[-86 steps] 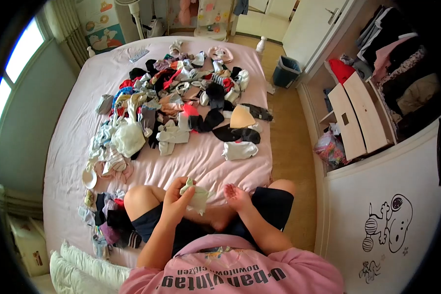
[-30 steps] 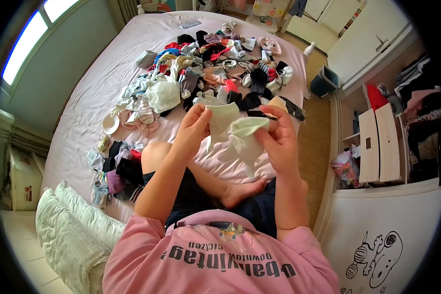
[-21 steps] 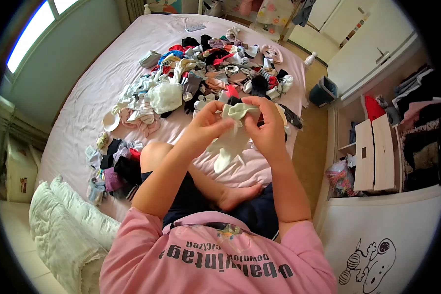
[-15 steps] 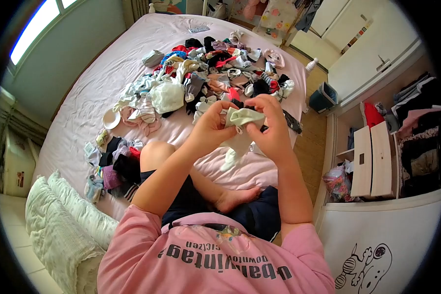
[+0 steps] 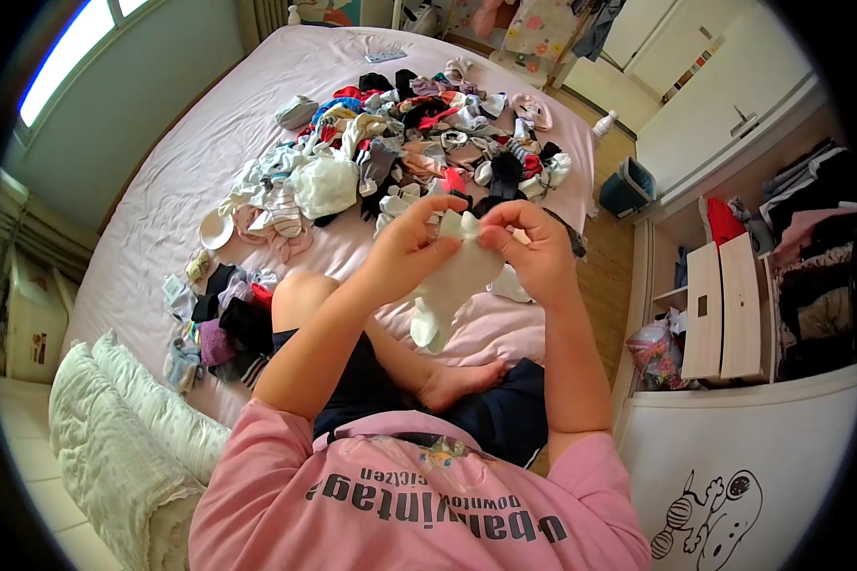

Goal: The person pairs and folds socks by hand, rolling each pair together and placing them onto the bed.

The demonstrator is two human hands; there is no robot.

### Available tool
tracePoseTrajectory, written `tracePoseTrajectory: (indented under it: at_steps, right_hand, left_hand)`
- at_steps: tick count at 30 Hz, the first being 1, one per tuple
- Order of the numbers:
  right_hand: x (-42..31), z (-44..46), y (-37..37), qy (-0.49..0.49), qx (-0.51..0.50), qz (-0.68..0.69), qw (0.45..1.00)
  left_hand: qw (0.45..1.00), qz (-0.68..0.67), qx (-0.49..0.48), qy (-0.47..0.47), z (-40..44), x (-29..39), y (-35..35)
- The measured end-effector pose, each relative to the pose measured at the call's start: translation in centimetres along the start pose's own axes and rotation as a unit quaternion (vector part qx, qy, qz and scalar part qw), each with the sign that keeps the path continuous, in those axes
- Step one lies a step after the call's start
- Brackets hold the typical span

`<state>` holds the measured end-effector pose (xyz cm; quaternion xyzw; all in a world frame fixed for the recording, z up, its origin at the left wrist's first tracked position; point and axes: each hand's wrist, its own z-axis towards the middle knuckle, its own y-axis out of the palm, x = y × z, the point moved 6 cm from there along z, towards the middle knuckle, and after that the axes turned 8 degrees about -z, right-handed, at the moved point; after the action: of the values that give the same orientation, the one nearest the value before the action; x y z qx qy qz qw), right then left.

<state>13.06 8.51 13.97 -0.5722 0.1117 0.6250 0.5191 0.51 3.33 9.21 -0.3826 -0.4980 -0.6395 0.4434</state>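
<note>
Pale green-white socks (image 5: 455, 276) hang between my two hands, above my crossed legs. My left hand (image 5: 409, 249) pinches their upper edge from the left side. From the right, my right hand (image 5: 528, 246) grips the gathered top with thumb and fingers. The lower ends dangle free over the pink sheet. Beyond my hands spreads a large pile of mixed socks and small clothes (image 5: 376, 157). A smaller heap of dark, purple and grey socks (image 5: 221, 328) lies left of my knee.
A white bowl (image 5: 216, 229) sits on the pink bed (image 5: 152, 243) at the left. White pillows (image 5: 129, 457) are at lower left. A dark bin (image 5: 628, 186) stands on the floor at the right, near an open wardrobe with wooden drawers (image 5: 719, 309).
Both hands have risen from my lap and come together around the socks. My right hand, empty at first, now grips them. Most recently the top edge has been gathered and the view has steadied.
</note>
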Motion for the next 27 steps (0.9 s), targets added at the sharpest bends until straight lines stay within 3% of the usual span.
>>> tracePoseTrajectory:
  at_steps: [1, 4, 7, 10, 13, 16, 19, 22, 25, 27]
  right_hand:
    - [-0.2, 0.0, 0.2, -0.010, -0.002, 0.020, 1.000]
    - [-2.6, 0.1, -0.1, -0.114, 0.033, -0.175, 0.977]
    - [-1.9, 0.1, -0.4, -0.159, -0.002, -0.248, 0.955]
    - [-0.6, 0.3, -0.5, -0.107, -0.035, -0.231, 0.966]
    - [-2.6, -0.1, -0.3, -0.190, -0.014, -0.264, 0.946]
    - [-3.4, -0.3, -0.1, -0.223, 0.056, -0.308, 0.923]
    - [-2.9, -0.5, 0.3, -0.273, 0.038, -0.369, 0.888]
    - [-0.7, -0.5, -0.8, -0.132, 0.093, -0.248, 0.955]
    - [1.7, -0.9, -0.9, 0.083, 0.017, 0.056, 0.995]
    - [0.2, -0.9, -0.7, -0.022, 0.059, -0.026, 0.998]
  left_hand:
    - [1.000, -0.026, 0.002, 0.005, 0.0, 0.1, 0.1]
    - [1.000, 0.002, -0.004, -0.002, 0.1, -0.4, -0.4]
    - [1.000, -0.007, -0.016, -0.001, 0.0, -0.7, -0.2]
    - [0.999, -0.020, -0.025, 0.001, 0.0, -1.1, 0.0]
    - [1.000, -0.009, -0.020, -0.001, -0.2, -0.2, 0.6]
    - [0.987, 0.155, 0.010, 0.049, -0.4, 0.8, 0.7]
    - [0.946, 0.325, -0.002, 0.012, -1.2, 2.8, 1.9]
    - [0.943, 0.331, 0.004, -0.024, -1.2, 2.0, 1.4]
    - [0.981, 0.187, 0.023, 0.033, -0.9, 0.9, 0.9]
    - [0.995, 0.093, 0.002, 0.021, -0.6, 0.4, 0.9]
